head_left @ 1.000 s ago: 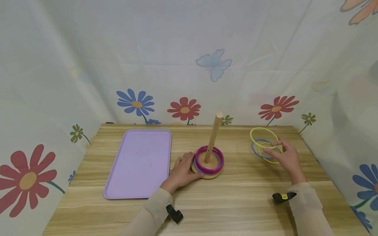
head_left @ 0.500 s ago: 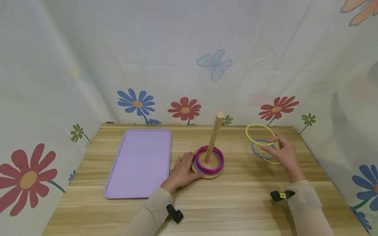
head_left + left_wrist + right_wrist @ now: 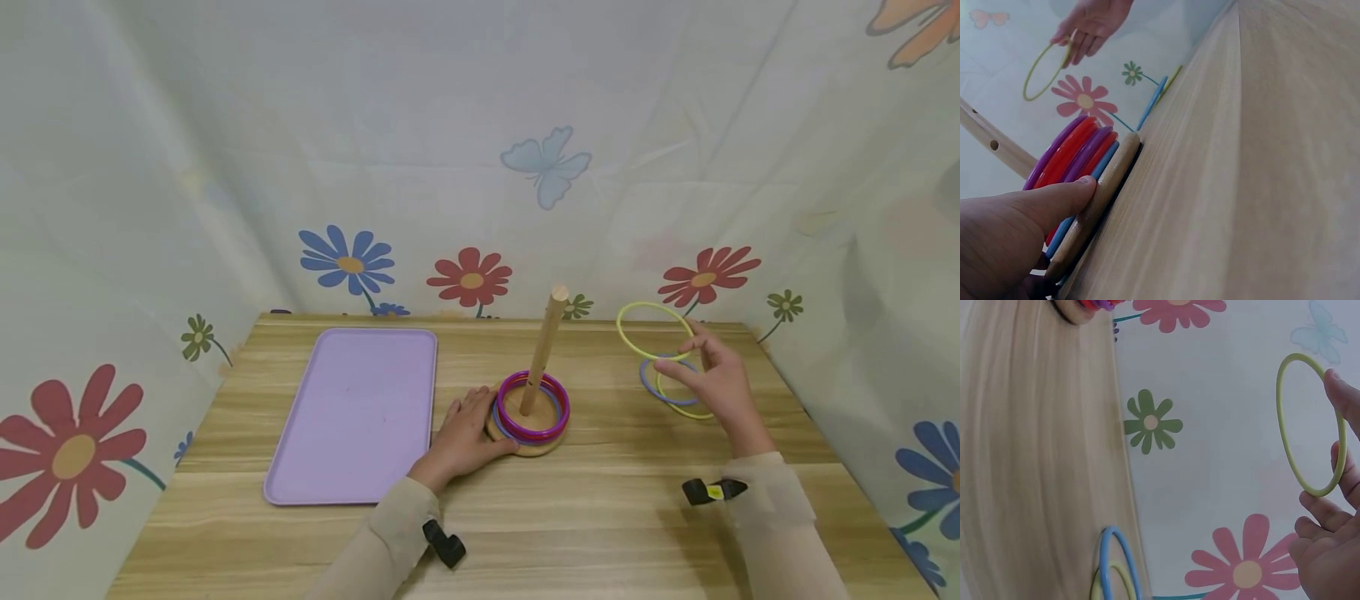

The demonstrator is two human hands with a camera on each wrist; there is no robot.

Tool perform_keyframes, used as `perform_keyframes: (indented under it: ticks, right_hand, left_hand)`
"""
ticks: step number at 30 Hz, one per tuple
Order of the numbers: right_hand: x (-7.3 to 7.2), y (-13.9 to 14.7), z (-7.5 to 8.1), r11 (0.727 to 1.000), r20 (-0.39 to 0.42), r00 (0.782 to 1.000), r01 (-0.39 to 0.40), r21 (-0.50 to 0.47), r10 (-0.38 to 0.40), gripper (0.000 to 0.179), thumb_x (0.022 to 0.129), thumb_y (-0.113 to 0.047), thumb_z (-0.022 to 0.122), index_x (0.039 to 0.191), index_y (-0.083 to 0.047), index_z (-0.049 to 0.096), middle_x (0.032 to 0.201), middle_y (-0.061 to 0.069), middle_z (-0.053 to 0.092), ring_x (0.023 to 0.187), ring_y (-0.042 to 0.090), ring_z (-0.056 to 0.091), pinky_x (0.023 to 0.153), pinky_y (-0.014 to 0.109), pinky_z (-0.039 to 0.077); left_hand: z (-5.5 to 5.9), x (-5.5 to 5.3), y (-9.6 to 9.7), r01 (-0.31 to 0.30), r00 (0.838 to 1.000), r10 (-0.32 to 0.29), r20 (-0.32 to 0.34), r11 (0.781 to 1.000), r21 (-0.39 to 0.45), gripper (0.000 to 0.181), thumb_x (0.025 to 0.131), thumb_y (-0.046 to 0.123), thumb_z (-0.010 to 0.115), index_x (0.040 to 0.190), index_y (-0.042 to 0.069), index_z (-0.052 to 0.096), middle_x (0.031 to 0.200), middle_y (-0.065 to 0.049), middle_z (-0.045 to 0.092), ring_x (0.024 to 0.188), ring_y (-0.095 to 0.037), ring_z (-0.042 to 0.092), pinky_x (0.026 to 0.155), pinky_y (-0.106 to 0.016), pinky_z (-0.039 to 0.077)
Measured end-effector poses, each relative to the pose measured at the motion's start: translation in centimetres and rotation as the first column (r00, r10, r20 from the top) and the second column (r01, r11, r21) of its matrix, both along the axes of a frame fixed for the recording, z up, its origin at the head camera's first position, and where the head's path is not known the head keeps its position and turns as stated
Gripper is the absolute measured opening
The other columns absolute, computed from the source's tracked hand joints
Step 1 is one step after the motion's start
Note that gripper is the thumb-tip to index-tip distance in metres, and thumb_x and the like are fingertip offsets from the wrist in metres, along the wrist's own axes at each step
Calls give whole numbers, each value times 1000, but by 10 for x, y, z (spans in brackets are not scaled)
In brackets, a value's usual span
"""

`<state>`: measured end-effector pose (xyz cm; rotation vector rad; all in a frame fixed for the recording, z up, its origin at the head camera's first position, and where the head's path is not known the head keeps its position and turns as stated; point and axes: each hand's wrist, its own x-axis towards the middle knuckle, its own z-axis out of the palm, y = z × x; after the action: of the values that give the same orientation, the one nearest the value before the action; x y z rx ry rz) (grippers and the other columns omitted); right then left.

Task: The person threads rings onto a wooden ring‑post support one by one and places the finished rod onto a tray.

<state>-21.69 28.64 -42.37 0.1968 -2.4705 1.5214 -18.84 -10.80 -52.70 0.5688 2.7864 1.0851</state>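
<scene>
My right hand (image 3: 720,383) pinches a thin yellow-green ring (image 3: 1279,406) by its edge, between thumb and fingers, and holds it tilted above the table. At the table's middle, my left hand (image 3: 465,437) grips the left side of a round wooden base (image 3: 534,451), from which a wooden peg (image 3: 543,350) rises. Around the peg lies a stack of purple, red and blue rings (image 3: 1067,153). The left thumb lies against the base's edge in the left wrist view; the other fingers are mostly hidden there. Below the right hand, a blue ring (image 3: 1104,556) overlaps another yellow-green ring (image 3: 686,413).
A lilac tray (image 3: 352,408) lies on the left of the wooden table (image 3: 585,517), with its right edge close to my left hand. A flowered cloth (image 3: 420,125) hangs along the back and both sides.
My right hand has lifted the yellow-green ring higher and carried it slightly left, off the two rings on the table. The left hand and the base have stayed in place.
</scene>
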Motion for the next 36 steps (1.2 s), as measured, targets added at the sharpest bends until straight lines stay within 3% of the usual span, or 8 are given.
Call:
perform_keyframes:
  ticks: [3,10,15,19,28,36]
  right_hand:
    - [1,-3,6,1000,-7,1000,-3,2,3,42,92,-17,85,108,8,56,168,17,36,160,32,22,118,13,25]
    - [-1,-9,20,999,-54,998,-36,-28,34,38,91,-9,84,107,10,55,167,19,38,159,29,27,122,19,26]
    - [-3,-12,30,996,-78,994,-78,-42,74,33,92,-7,83,105,7,56,167,18,37,159,25,28,119,13,27]
    - [-4,-15,38,993,-82,992,-105,-54,100,29,92,-7,82,104,3,57,168,16,37,159,23,28,118,12,27]
    - [-5,-24,54,989,-82,989,-131,-69,125,32,92,-4,82,105,6,54,169,16,36,159,26,28,120,14,26]
    - [-3,-31,67,964,-115,974,-212,-163,195,26,91,7,78,100,5,54,168,19,36,160,27,25,124,19,24]
  left_hand:
    - [0,0,0,-3,1000,3,-1,1000,-5,101,90,56,78,164,2,34,170,-21,30,160,-36,20,130,-56,9]
    - [-3,-1,1,-8,1000,7,-10,1000,-11,101,90,56,78,164,4,34,169,-20,31,160,-35,20,130,-55,8]
    - [-2,-1,1,-3,1000,3,-6,1000,-8,102,90,56,79,164,3,34,169,-21,31,160,-35,20,130,-55,9]
    - [0,0,1,1,1000,-1,-2,1000,11,102,90,56,79,164,2,34,169,-22,31,160,-37,21,130,-56,9]
    - [1,0,1,-2,1000,2,-6,1000,18,102,90,56,79,163,1,34,169,-23,31,160,-38,21,130,-57,10]
    - [2,1,1,2,1000,-2,1,1000,16,101,90,55,79,163,0,35,168,-24,31,160,-38,20,129,-57,10]
